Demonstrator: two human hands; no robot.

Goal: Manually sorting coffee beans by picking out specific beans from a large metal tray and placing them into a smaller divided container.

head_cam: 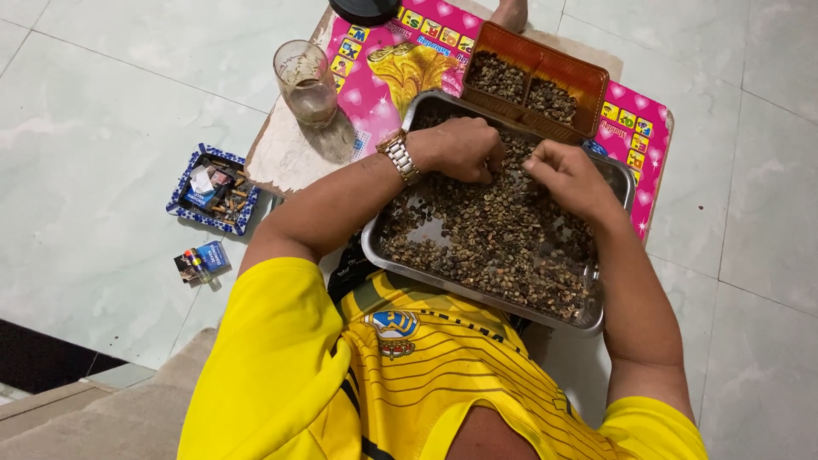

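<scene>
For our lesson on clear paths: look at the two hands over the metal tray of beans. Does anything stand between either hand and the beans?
Nothing visible does. The left hand and the right hand both rest directly in the beans at the far end of the metal tray. The orange basket sits beyond them, touching the tray's far rim.

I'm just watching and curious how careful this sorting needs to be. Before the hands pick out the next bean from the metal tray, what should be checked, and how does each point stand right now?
1. Both hands over the beans: ok. The left hand and right hand rest in the metal tray.
2. Tray steady: cannot tell. Its near edge sits at the person's lap, its far edge on the pink mat.
3. Beans spread thin enough to see: ok, bare metal shows at the left.
4. Orange basket within reach: ok, just beyond the tray.
5. Glass clear of the elbows: ok, it stands upright to the left.
6. Bean pinched already: cannot tell, fingertips are curled.
</scene>
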